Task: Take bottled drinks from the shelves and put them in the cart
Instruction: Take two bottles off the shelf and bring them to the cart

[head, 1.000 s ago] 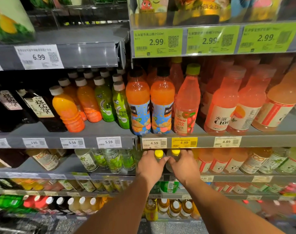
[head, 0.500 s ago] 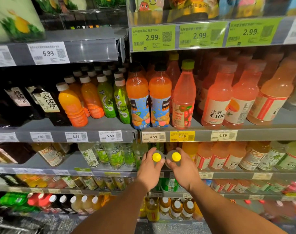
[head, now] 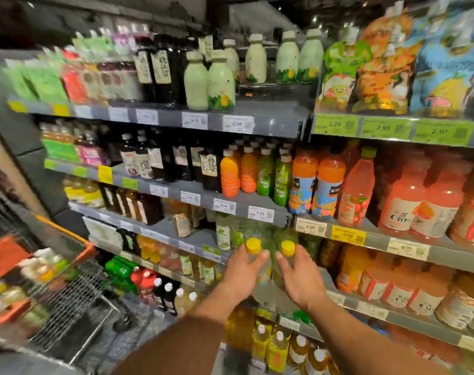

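Each of my hands holds a clear bottle with a yellow cap, both clear of the shelf. My left hand (head: 242, 272) grips the left yellow-capped bottle (head: 253, 246) below its cap. My right hand (head: 298, 277) grips the right yellow-capped bottle (head: 288, 248) the same way. The two bottles stand upright, side by side, in front of the third shelf. The wire cart (head: 68, 301) with orange trim stands at the lower left and holds several drinks (head: 41, 266). The picture is blurred.
Grey shelves (head: 257, 120) packed with bottled drinks fill the view: orange juice bottles (head: 303, 182), pink drinks (head: 401, 201), dark tea bottles (head: 181, 161), pale green bottles (head: 222, 82). Small bottles (head: 279, 347) line the bottom shelf below my arms.
Both hands have drawn the two yellow-capped bottles out of the shelf. My head has turned left, which brings the cart into view.
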Tool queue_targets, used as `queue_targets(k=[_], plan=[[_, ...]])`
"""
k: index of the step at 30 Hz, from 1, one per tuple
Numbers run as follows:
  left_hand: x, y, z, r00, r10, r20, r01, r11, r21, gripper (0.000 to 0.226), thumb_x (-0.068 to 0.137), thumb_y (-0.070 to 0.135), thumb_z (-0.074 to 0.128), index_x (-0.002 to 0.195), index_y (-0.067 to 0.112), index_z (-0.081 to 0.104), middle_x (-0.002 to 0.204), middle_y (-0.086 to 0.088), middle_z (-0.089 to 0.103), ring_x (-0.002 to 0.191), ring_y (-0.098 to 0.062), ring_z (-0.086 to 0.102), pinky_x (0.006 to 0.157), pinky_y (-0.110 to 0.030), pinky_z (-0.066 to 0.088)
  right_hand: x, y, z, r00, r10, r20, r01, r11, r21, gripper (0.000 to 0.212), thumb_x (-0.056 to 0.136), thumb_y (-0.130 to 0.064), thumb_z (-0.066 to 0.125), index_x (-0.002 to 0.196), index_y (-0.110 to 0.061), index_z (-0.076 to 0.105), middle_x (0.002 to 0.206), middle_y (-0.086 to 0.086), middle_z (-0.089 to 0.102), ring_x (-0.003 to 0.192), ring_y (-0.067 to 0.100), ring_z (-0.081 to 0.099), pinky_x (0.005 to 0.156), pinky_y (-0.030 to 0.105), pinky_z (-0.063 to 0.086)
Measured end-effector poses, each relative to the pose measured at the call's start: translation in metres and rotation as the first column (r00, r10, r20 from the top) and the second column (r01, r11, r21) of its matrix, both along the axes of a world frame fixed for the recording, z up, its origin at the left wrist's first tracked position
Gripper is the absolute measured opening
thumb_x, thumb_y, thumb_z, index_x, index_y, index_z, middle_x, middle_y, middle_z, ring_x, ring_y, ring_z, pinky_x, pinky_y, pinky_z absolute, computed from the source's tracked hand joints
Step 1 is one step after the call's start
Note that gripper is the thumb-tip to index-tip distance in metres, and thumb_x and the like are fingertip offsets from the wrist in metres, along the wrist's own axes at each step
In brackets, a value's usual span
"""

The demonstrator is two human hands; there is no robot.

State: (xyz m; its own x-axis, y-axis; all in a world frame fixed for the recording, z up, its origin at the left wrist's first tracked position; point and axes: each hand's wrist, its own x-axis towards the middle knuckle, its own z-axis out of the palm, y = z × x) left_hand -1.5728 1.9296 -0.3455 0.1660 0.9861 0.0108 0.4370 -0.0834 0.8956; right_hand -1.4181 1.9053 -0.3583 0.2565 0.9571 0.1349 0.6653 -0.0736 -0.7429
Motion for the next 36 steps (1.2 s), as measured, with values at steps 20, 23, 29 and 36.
queue_targets(k=[20,23,29,36], plan=[[-0.481,-0.04,0.025,0.719,0.685,-0.114,-0.686,0.726,0.038,0.033,0.092,0.057,0.057,0.102,0.026,0.065,0.088,0.006,0.067,0.08,-0.008,0.062,0.067,-0.027,0.046,-0.494,0.055,0.042,0.744,0.655,-0.132,-0.66,0.751,0.001,0.036,0.098,-0.049,0.047,0.114,-0.016,0.05,0.108,0.005,0.059,0.104,0.029,0.057,0.087,0.04,0.046],[-0.526,-0.027,0.022,0.695,0.706,-0.139,-0.707,0.706,0.049,0.052,0.093,0.058,0.055,0.121,0.014,0.061,0.104,-0.002,0.068,0.101,-0.025,0.063,0.082,-0.035,0.046,-0.538,0.068,0.041,0.732,0.668,-0.129,-0.674,0.738,-0.005,0.037,0.096,-0.05,0.048,0.114,-0.017,0.051,0.108,0.006,0.061,0.102,0.03,0.058,0.083,0.038,0.045],[-0.581,0.019,0.01,0.685,0.724,-0.077,-0.726,0.687,0.004,0.05,0.092,0.054,0.059,0.116,0.009,0.063,0.102,-0.007,0.07,0.098,-0.028,0.065,0.087,-0.04,0.051,-0.599,0.122,0.034,0.707,0.699,-0.109,-0.706,0.706,-0.048,0.035,0.095,-0.053,0.046,0.108,-0.02,0.052,0.107,0.004,0.061,0.102,0.027,0.058,0.085,0.041,0.046],[-0.63,0.11,-0.017,0.627,0.776,-0.068,-0.779,0.625,-0.043,0.034,0.09,0.056,0.062,0.102,0.024,0.065,0.094,0.004,0.071,0.09,-0.018,0.066,0.086,-0.04,0.053,-0.663,0.228,0.018,0.654,0.752,-0.082,-0.757,0.652,-0.048,0.033,0.093,-0.05,0.049,0.105,-0.02,0.055,0.106,0.004,0.063,0.103,0.028,0.059,0.089,0.046,0.048]])
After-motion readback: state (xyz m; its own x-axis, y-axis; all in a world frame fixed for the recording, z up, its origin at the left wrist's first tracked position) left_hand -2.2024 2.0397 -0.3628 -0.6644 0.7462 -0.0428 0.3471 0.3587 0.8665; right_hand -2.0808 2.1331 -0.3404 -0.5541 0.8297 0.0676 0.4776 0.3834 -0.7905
